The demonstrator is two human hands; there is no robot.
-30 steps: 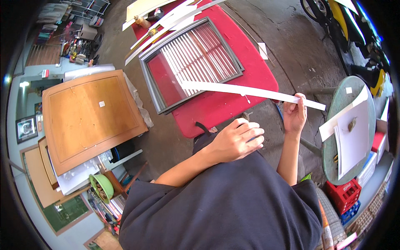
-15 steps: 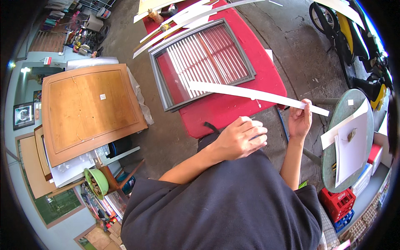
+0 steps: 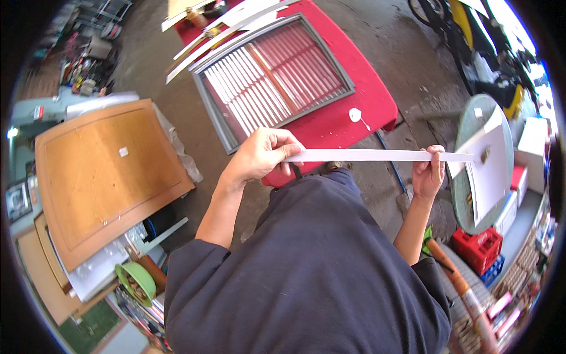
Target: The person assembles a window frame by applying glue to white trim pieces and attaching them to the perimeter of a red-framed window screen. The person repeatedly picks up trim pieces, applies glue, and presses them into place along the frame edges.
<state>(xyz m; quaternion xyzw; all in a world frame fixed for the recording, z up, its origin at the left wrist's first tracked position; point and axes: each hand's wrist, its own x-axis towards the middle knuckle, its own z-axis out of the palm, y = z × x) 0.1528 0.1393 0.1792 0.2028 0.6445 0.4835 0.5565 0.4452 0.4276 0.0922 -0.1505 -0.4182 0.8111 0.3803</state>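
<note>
A long, narrow white strip (image 3: 365, 155) stretches level across in front of me. Its left end is pinched between the thumb and fingers of my left hand (image 3: 266, 154). Farther along, near its right end, my right hand (image 3: 428, 172) grips it, and a short tip sticks out past the fingers. Beyond the strip, a grey-framed glass panel (image 3: 277, 76) lies on a red-covered table (image 3: 365, 88), with bright striped reflections across its glass. On the red cover near the panel is a small round white thing (image 3: 355, 115) with a thin tail.
At left stands a large brown wooden panel (image 3: 112, 177), with a green bowl (image 3: 137, 283) below it. To the right, a round green table (image 3: 466, 218) carries white sheets. A red crate (image 3: 476, 246) sits beneath it. A yellow-and-black motorcycle (image 3: 466, 35) stands far right.
My left hand has moved left and taken hold of the strip's left end. The strip has swung from a slant over the panel to level, nearer me. My view has shifted too.
</note>
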